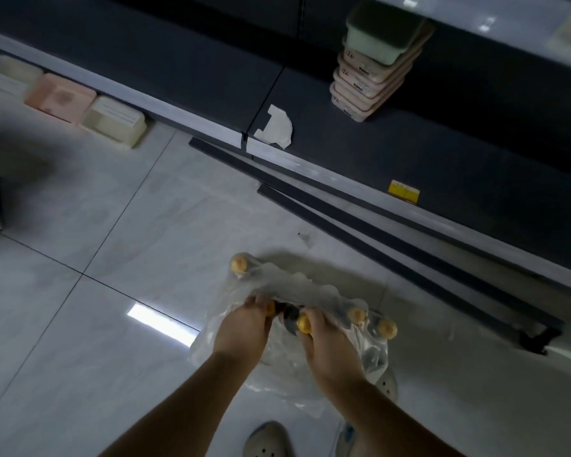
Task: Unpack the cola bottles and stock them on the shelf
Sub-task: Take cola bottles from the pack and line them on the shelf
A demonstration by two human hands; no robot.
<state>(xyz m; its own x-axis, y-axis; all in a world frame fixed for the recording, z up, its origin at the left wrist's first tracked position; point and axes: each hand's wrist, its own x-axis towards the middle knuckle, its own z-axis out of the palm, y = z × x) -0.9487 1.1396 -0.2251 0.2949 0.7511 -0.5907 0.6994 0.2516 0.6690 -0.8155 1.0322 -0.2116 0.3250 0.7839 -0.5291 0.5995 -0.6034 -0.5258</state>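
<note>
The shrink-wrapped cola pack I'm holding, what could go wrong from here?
1. The plastic wrap looks torn and loose, so bottles could slip out onto the tiled floor.
2. Both the left hand and right hand grip near the yellow caps, leaving the hanging bottles unsupported above your shoes.

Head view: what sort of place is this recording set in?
Most likely a shop aisle being stocked. Dark retail shelving carries a yellow price tag on its edge, stacked plastic containers sit on it, and both hands work at a shrink-wrapped bottle pack on the tiled floor.
</note>
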